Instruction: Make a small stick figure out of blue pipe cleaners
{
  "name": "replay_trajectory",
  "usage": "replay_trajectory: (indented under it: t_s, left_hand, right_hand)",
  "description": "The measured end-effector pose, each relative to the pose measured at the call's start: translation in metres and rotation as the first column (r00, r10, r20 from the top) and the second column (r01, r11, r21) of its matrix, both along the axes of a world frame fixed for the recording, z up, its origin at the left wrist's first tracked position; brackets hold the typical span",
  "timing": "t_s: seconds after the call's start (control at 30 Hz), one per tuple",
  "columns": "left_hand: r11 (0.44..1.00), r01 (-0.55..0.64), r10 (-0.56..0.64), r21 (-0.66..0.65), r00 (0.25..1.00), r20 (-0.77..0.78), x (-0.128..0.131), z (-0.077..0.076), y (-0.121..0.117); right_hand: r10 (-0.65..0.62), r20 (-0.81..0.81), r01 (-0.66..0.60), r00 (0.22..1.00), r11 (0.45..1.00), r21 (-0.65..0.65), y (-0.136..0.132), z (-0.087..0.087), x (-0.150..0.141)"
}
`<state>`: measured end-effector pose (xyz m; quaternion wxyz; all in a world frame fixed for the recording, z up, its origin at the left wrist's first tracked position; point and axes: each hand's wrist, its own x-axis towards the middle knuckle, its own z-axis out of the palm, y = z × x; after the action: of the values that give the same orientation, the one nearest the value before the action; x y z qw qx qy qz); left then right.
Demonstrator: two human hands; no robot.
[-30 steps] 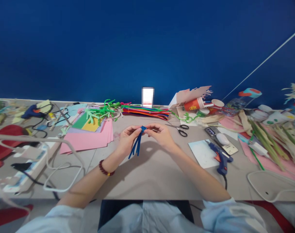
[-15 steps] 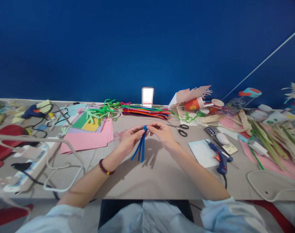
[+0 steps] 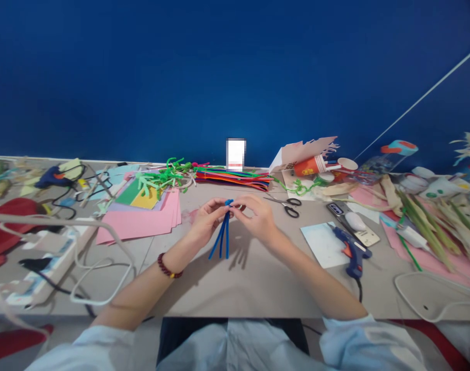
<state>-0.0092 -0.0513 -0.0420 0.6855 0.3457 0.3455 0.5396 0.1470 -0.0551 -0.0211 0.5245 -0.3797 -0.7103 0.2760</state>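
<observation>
- Gray table (image 3: 235, 293) is overhung by left hand (image 3: 204, 224) and right hand (image 3: 260, 219), fingertips pinched closed.
- Blue stems (image 3: 227, 239) are gripped between both hands, tails hanging.
- Bunched top (image 3: 229, 202) is best steadied firmly by one pinch while worked.

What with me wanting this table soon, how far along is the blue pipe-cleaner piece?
Already done, it seems: the blue pipe cleaners meet in a bunched top. In hand: the left hand and right hand pinch at that top. Left, perhaps: the lower ends, which hang loose and spread. How much more shaping they need, I cannot tell.
</observation>
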Motion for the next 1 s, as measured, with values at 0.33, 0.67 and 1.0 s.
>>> replay_trajectory:
  t_s: [0.33,0.67,1.0]
  left_hand:
    - [1.0,-0.007,0.008,-0.025,0.999,0.032,-0.001,0.0,-0.001]
    - [0.998,-0.023,0.023,-0.064,1.0,-0.006,0.002,-0.001,-0.001]
    - [0.99,-0.084,0.091,-0.115,0.994,0.054,0.003,0.002,-0.001]
  right_hand:
    - [-0.094,0.217,0.046,0.972,0.975,0.217,0.0,-0.008,0.003]
    - [-0.056,0.323,0.002,0.945,0.987,0.164,-0.002,-0.01,0.001]
    - [0.066,0.178,-0.079,0.982,0.994,0.071,0.003,-0.005,0.004]
